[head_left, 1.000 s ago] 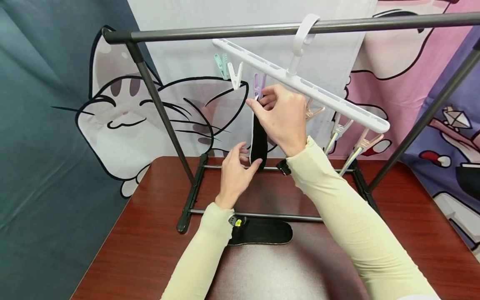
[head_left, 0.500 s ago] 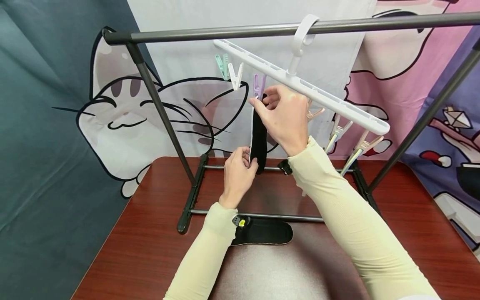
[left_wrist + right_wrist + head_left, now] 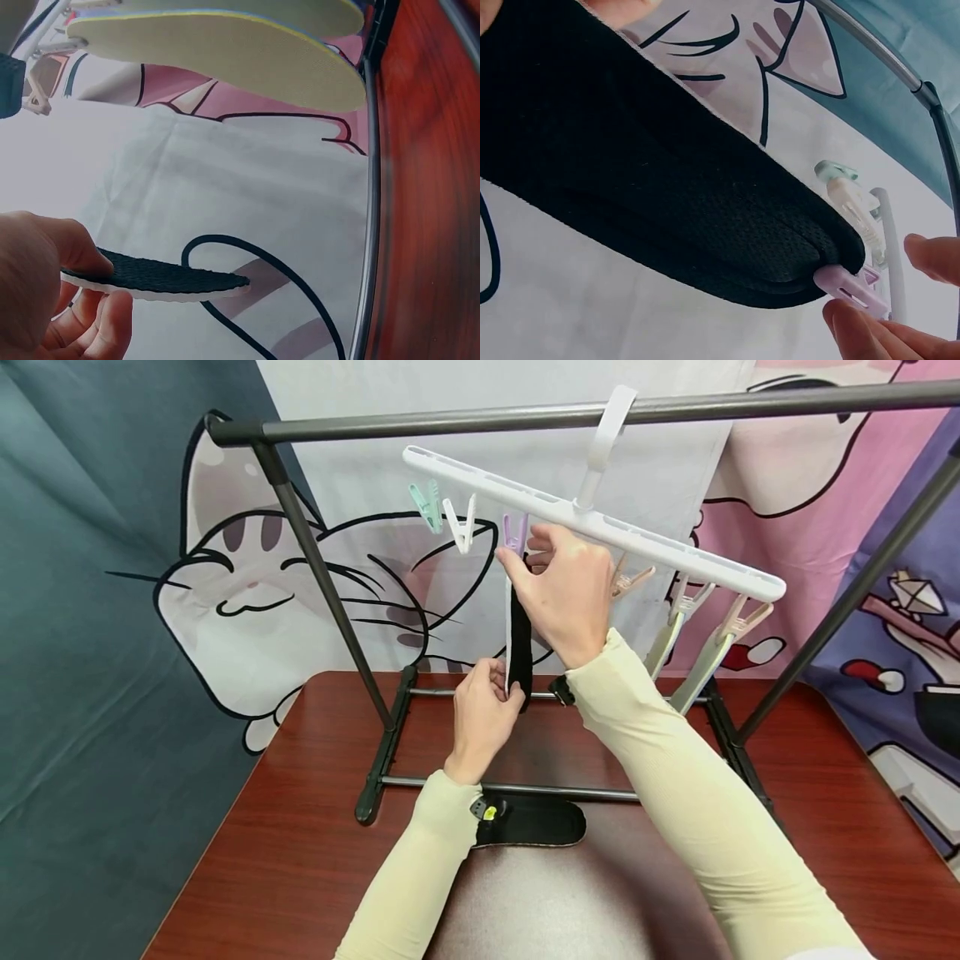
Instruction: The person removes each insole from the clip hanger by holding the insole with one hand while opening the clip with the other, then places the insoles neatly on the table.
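A black shoe insole with a white edge [image 3: 520, 639] hangs upright from a purple clothespin [image 3: 515, 532] on the white clip hanger [image 3: 675, 557]. In the right wrist view the purple clothespin [image 3: 851, 289] bites the insole's rounded upper end. My left hand [image 3: 482, 718] pinches the insole's lower part between thumb and fingers; the left wrist view shows its tip [image 3: 172, 276] sticking out beyond them. Beside the clothespin is my right hand [image 3: 567, 593], thumb and fingers spread apart, fingertips close to or touching the clothespin. Another black insole [image 3: 536, 822] lies on the table, partly behind the left wrist.
Two pale insoles [image 3: 701, 668] hang from clothespins at the hanger's right. Green [image 3: 427, 507] and white clothespins [image 3: 461, 527] dangle at its left. A dark metal rack [image 3: 450, 422] carries the hanger over the brown table [image 3: 300, 827]. A printed cloth backdrop [image 3: 360, 468] stands behind.
My left hand has shifted right and slightly down, and its fingers have come together on the insole's lower part. The hanger's left end has swung outward and a little lower; the right hand stays by the clothespin.
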Tool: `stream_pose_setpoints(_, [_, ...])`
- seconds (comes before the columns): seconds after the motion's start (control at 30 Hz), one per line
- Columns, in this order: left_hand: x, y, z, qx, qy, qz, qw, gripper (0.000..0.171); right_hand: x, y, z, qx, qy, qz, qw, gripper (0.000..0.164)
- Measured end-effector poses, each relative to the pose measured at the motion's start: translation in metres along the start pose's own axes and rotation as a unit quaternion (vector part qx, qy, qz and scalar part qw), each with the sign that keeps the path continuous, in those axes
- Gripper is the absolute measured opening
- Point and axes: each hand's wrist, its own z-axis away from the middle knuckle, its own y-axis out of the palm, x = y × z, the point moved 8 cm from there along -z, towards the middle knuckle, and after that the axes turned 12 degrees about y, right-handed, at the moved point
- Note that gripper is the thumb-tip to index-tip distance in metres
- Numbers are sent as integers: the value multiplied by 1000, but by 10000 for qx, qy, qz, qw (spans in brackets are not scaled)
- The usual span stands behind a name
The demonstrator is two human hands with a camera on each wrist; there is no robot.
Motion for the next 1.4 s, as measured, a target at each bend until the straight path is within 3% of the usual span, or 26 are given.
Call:
stream_pose_setpoints(0.33, [1, 2, 6, 45, -59, 146, 9999, 19, 8, 4, 1, -72, -115, 145, 9998, 33])
stream_pose_setpoints(0.83, [-12, 5, 13, 2, 84, 301, 9995, 20, 19, 1, 11, -831, -938, 573, 9905, 30])
stream_pose_setpoints(1.4, [-17, 3, 18, -72, -21, 250, 9997, 20, 17, -1, 9, -965, -936, 489, 9897, 31])
